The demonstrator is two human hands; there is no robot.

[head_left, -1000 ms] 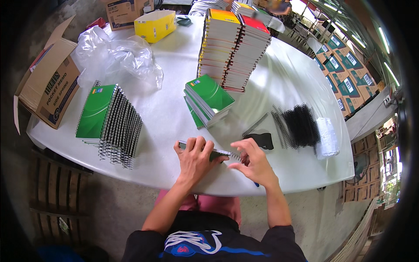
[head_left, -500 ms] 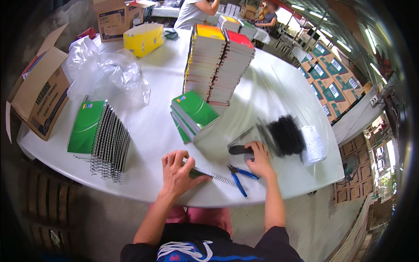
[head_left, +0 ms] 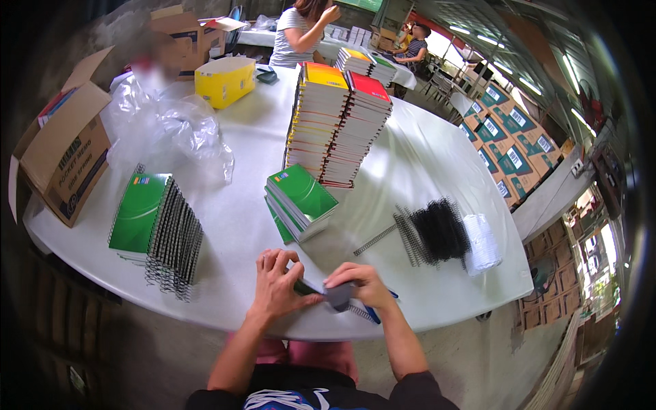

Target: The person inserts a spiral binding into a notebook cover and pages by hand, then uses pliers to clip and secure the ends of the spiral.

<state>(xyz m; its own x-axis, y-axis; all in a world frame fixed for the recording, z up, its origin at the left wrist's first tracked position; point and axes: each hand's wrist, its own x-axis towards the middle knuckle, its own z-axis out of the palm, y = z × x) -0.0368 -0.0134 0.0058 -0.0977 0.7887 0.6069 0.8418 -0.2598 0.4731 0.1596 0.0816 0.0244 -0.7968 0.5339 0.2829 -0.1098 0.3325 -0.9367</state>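
1 small notebook [head_left: 302, 288] is grasped by the fingers of the left hand [head_left: 277, 283], at the near side of the desk [head_left: 437, 294]. The right hand [head_left: 365, 283] has its fingers around 1 dark grey object [head_left: 338, 298], by the notebook's right end. The notebook looks dark green, mostly covered, with 1 thin coil [head_left: 361, 313] to its right. 0.5 s earlier, the grey object was farther right.

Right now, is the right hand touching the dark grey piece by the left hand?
Touching. The head view shows the right hand with its fingers over the upper edge of the dark grey piece, no gap between.
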